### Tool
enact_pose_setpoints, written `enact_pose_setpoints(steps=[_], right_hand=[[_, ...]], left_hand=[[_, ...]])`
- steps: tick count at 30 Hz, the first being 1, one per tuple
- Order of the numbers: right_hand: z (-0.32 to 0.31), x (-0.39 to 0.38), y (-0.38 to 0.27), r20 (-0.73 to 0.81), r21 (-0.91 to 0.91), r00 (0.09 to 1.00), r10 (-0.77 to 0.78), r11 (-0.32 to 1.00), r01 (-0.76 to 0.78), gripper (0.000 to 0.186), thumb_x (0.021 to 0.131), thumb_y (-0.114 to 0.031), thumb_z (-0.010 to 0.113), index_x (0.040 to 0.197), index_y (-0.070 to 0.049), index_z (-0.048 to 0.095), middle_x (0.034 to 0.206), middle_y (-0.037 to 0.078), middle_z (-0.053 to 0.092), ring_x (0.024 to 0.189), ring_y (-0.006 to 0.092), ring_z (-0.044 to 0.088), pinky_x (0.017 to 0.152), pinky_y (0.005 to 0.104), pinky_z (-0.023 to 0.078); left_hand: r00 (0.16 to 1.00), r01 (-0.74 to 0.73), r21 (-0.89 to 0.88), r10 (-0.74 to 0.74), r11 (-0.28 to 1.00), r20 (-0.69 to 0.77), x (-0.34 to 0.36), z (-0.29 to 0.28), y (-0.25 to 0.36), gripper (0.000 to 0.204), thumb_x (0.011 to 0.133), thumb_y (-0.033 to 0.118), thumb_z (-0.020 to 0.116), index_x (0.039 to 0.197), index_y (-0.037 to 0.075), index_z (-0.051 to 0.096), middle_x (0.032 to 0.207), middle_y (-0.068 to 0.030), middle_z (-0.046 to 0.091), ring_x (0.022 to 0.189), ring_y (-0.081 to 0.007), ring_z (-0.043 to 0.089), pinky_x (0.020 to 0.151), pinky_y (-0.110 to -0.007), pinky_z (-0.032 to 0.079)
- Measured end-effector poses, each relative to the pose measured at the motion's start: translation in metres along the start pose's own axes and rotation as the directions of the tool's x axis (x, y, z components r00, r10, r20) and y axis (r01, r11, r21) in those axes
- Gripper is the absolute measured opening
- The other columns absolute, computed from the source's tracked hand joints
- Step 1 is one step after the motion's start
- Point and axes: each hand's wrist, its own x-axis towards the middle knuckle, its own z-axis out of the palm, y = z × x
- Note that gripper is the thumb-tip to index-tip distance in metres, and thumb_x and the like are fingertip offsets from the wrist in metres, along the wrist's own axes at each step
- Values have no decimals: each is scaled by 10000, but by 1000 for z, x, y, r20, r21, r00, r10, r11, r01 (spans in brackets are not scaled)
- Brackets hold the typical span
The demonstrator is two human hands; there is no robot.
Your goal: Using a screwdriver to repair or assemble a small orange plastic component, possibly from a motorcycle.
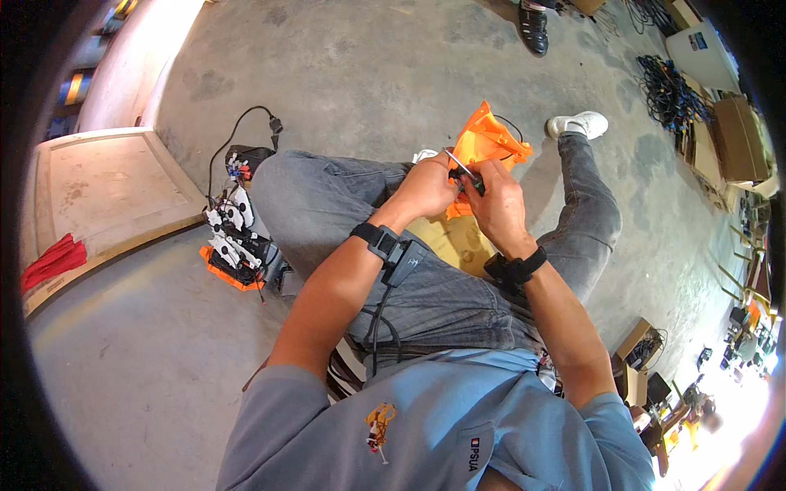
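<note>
An orange plastic shell (485, 141), open and ribbed, tilts up between my knees. My left hand (427, 188) is closed at its near left edge, with a small dark part showing by the fingertips. In my closed right hand (499, 203) is a screwdriver (461, 164); its thin metal shaft slants up and left across the shell, in front of the left fingers. The handle looks dark and is mostly covered by the right fingers. A thin black cable arches over the shell's far right side. The screwdriver's contact with any screw cannot be made out.
Below the shell, between my legs, is a yellow surface (458, 241). Left of my knee stand white and black parts (233, 225) with an orange base and a cable. A wooden board (106, 184) bears a red cloth (56, 260). Cables (670, 92) and cardboard boxes (739, 139) line the right.
</note>
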Motion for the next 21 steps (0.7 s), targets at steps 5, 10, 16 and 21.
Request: enact_pose_setpoints(steps=[5, 10, 16, 21], right_hand=[[1, -1, 2, 7, -21, 999, -42, 999, 43, 178, 824, -43, 718, 972, -25, 620, 891, 167, 612, 809, 383, 634, 692, 460, 523], [1, 3, 1, 13, -57, 997, -79, 995, 79, 151, 836, -66, 709, 918, -16, 592, 859, 171, 583, 786, 390, 613, 681, 465, 511], [7, 5, 4, 9, -119, 998, -66, 991, 66, 175, 877, -130, 696, 890, -4, 574, 815, 181, 571, 763, 391, 600, 660, 461, 493], [2, 3, 3, 5, -12, 999, 44, 999, -44, 158, 888, -116, 705, 913, 3, 603, 881, 191, 625, 792, 390, 635, 684, 456, 515]], left_hand=[[1000, 8, -33, -8, 999, 5, -1, -1, 6, 440, 845, 51, 606, 1280, 2, 563, 1018, -278, 690, 972, -421, 672, 826, -456, 531], [999, -20, -78, 17, 997, -31, -1, -2, 9, 418, 835, 38, 601, 1250, 1, 575, 1001, -274, 688, 956, -419, 671, 806, -458, 524], [1000, 1, -13, -2, 1000, -10, 1, 0, 5, 389, 838, 43, 594, 1224, -3, 581, 938, -276, 693, 889, -436, 675, 769, -474, 520], [995, 94, 11, -94, 996, 38, 0, -6, 11, 371, 856, 62, 595, 1203, -65, 564, 932, -289, 692, 890, -442, 677, 777, -464, 533]])
